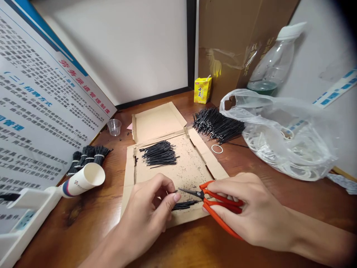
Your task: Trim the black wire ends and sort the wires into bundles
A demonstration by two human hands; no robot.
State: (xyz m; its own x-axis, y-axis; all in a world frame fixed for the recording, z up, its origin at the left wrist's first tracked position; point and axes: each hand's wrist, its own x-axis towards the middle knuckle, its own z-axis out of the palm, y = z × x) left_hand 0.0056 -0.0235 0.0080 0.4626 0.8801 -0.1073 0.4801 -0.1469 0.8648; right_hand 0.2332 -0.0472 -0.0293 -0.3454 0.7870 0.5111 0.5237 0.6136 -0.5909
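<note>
My right hand (245, 208) grips scissors (213, 196) with orange-red handles, their dark blades parted slightly and pointing left. Close to the blade tips, my left hand (152, 204) is closed in a pinch on a thin black wire, of which only a short end shows. Under the blades, a few short black wires (185, 204) lie on an opened flat cardboard box (192, 171) strewn with dark bits. Farther back on the cardboard is a neat pile of black wires (160, 153). A larger heap of black wires (219, 124) rests on the table to the right of the box.
A white ring (216, 149) lies by the heap. At right are a plastic bag (290, 149) of white bands and a bottle (275, 63). A yellow drink carton (202, 90) stands behind. At left are tied bundles (89, 153), a tipped paper cup (83, 180) and a clear cup (114, 127).
</note>
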